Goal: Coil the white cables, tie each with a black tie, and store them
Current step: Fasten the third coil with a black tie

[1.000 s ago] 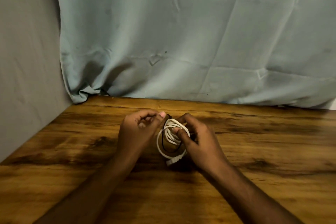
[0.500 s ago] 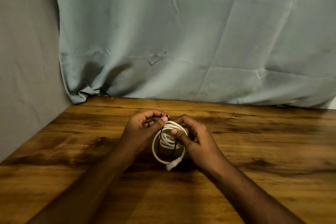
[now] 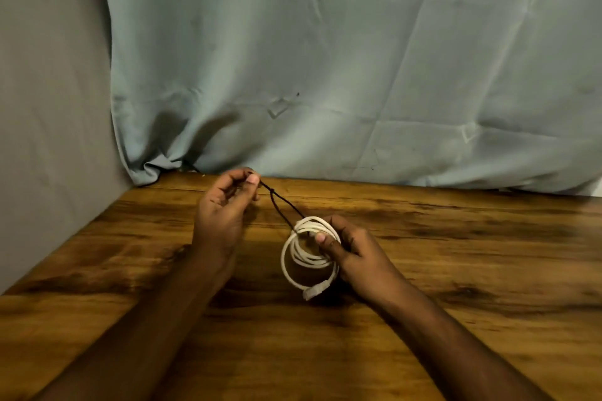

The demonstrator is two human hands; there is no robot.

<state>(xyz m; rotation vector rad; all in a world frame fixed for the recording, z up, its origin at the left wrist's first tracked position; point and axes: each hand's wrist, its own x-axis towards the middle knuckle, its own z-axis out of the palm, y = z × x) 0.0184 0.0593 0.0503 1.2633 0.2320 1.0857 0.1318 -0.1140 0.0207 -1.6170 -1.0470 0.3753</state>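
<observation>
A person's two bare hands worked over a dark-grained wooden counter (image 3: 456, 270). The right hand (image 3: 355, 257) was closed around a coiled white cable (image 3: 294, 257), thumb and fingers pinching the stacked loops at the coil's top right, so the coil stood tilted just above the counter with its open ring facing the camera and its connector plug (image 3: 314, 291) hanging at the bottom. The left hand (image 3: 224, 212), up and to the left of the coil, pinched the end of a thin black tie (image 3: 281, 203) between thumb and forefinger. The tie ran taut in a slanted line from that pinch down and right to the top of the coil. Behind the coil, a creased pale blue-grey curtain (image 3: 358, 58) hung to the counter's far edge.
</observation>
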